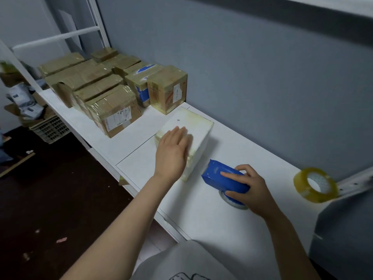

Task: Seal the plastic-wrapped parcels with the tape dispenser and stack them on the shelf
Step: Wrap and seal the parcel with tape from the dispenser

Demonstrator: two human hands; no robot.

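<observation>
A white parcel (198, 126) wrapped in clear yellowish tape lies on the white shelf top (232, 215) in the middle of the view. My left hand (173, 152) lies flat on its near top face, fingers straight. Just right of the parcel, my right hand (251, 188) grips the blue tape dispenser (220, 176), which rests on the shelf with its tape roll against the surface. Several taped brown cardboard parcels (115, 110) stand in rows at the far left of the shelf, close behind the white parcel.
A loose roll of clear yellowish tape (314, 184) stands at the right, beside a grey box (343, 229) at the right edge. A grey wall runs along the back. A white metal frame (58, 37) rises at far left. Crates and clutter sit on the dark floor below.
</observation>
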